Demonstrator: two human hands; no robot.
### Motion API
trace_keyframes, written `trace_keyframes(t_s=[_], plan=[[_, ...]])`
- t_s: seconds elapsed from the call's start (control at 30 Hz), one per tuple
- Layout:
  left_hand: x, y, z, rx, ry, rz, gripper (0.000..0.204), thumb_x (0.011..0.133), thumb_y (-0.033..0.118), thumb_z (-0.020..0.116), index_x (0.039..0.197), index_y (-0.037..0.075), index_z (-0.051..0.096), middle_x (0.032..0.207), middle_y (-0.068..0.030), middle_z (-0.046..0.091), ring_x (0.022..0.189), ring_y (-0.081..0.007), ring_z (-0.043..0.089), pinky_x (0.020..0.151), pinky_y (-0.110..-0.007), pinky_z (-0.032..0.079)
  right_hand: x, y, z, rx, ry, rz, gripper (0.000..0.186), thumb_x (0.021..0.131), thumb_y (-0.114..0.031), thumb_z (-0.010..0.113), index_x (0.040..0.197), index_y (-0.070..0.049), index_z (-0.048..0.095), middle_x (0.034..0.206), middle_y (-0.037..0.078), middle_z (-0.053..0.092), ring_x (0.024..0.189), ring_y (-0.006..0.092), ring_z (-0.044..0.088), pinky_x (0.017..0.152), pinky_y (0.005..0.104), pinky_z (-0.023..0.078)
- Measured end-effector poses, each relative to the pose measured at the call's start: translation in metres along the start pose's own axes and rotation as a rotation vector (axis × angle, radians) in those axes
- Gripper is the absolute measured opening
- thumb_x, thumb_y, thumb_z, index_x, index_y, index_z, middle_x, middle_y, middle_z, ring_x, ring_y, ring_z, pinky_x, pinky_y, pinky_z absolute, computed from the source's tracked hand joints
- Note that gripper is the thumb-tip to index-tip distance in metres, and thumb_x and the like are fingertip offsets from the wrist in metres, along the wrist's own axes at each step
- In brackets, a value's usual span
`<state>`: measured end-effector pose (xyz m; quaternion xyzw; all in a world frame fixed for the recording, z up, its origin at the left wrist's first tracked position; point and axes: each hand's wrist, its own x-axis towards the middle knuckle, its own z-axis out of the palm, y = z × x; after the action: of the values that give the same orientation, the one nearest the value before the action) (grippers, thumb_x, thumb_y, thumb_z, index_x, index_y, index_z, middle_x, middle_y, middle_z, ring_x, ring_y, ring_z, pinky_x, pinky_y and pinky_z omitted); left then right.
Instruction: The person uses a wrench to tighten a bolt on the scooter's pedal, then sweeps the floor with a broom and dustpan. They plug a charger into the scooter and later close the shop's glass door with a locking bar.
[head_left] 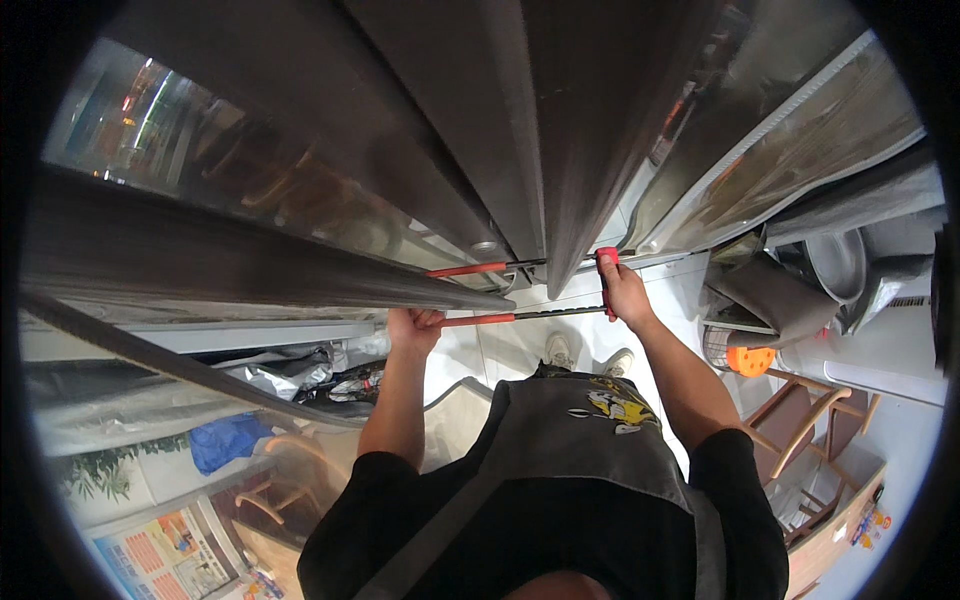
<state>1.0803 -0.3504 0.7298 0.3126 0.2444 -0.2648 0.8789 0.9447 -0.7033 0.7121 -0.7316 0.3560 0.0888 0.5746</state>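
Observation:
A long U-shaped door lock [478,320] with orange-red sleeves spans the meeting edges of two dark-framed glass doors. One of its bars runs on the near side of the left door's dark frame [280,255], and the other shows beyond it. My left hand [412,330] is closed around the left end of the near bar. On the right, my right hand [627,292] grips the lock's red and black crosspiece [606,258], which sits across the notched dark ends of both bars. Whether the crosspiece is latched, I cannot tell.
Clear plastic curtain [800,170] hangs at the right. Beside it are a grey pan [836,262], an orange round piece [750,360] and wooden chairs [800,420]. Bundled silver sheeting [290,375] and a blue bag [225,443] are at the left. My shoes [560,348] stand on white tiles.

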Motion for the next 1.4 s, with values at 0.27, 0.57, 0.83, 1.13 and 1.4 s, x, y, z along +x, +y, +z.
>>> trace_keyframes(t_s=[0.27, 0.57, 0.83, 1.13, 1.4], plan=[[0.004, -0.009, 0.012, 0.1, -0.006, 0.079, 0.029, 0.095, 0.031, 0.052, 0.072, 0.015, 0.053, 0.053, 0.0043, 0.039, 0.042, -0.0095, 0.027, 0.045, -0.027, 0.03, -0.006, 0.004, 0.004, -0.027, 0.114, -0.008, 0.064, 0.101, -0.055, 0.037, 0.089, 0.006, 0.057, 0.057, 0.015, 0.06, 0.045, 0.0273, 0.06, 0.047, 0.0389, 0.049], [0.009, -0.032, 0.003, 0.021, -0.112, 0.083, 0.03, 0.095, 0.033, 0.051, 0.071, 0.016, 0.052, 0.053, 0.0056, 0.038, 0.042, -0.0099, 0.029, 0.046, -0.027, 0.032, 0.007, 0.012, 0.014, -0.288, 0.36, -0.202, 0.065, 0.1, -0.058, 0.037, 0.085, 0.002, 0.059, 0.066, 0.018, 0.063, 0.064, 0.0345, 0.066, 0.065, 0.0451, 0.051], [0.015, -0.045, -0.002, 0.223, 0.15, 0.278, 0.023, 0.093, 0.027, 0.053, 0.074, 0.014, 0.053, 0.058, 0.0009, 0.044, 0.049, -0.0138, 0.039, 0.05, -0.029, 0.039, -0.002, -0.011, 0.015, -0.388, 0.243, -0.15, 0.067, 0.1, -0.057, 0.034, 0.093, 0.003, 0.063, 0.086, 0.027, 0.067, 0.088, 0.0433, 0.065, 0.081, 0.0513, 0.048], [0.032, -0.054, -0.01, 0.474, 0.274, 0.673, 0.022, 0.097, 0.03, 0.057, 0.088, 0.01, 0.061, 0.07, 0.0006, 0.057, 0.062, -0.0124, 0.053, 0.056, -0.032, 0.045, 0.01, -0.007, 0.007, -0.436, 0.27, -0.264, 0.065, 0.102, -0.054, 0.031, 0.094, 0.003, 0.061, 0.084, 0.028, 0.066, 0.085, 0.0452, 0.064, 0.077, 0.0532, 0.048], [0.054, -0.057, -0.021, 0.489, 0.13, 0.54, 0.032, 0.098, 0.041, 0.057, 0.104, 0.01, 0.062, 0.083, -0.003, 0.06, 0.065, -0.0144, 0.057, 0.049, -0.032, 0.045, 0.001, 0.001, 0.0, -0.496, 0.192, -0.252, 0.062, 0.103, -0.051, 0.028, 0.096, 0.002, 0.059, 0.088, 0.025, 0.068, 0.087, 0.0419, 0.065, 0.079, 0.0519, 0.049]])
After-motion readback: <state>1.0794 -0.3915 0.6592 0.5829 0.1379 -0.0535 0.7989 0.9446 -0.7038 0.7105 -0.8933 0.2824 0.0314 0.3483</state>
